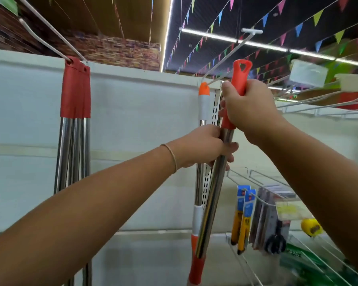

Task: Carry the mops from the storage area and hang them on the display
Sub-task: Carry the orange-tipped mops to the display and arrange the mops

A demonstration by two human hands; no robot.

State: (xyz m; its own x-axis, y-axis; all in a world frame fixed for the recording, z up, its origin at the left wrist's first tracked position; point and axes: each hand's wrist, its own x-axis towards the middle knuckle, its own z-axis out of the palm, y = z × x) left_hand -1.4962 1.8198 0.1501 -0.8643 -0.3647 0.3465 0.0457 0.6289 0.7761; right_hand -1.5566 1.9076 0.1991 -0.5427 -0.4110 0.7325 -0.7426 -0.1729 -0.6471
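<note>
Currently the right hand (249, 108) clamps the mop (239, 83) by its red grip; the left hand (207, 147) wraps its steel shaft. Raise the hanging hole at 12 o'clock, align it with the hook (232, 53) at 11 o'clock, then slide on.

Both forearms are bare, with no sleeves in view. The left hand (205, 145) has a thin tan band (172, 155) looped around its wrist, like a rubber band or cord. The right hand (250, 108) wears nothing, and no rings show on either hand.
</note>
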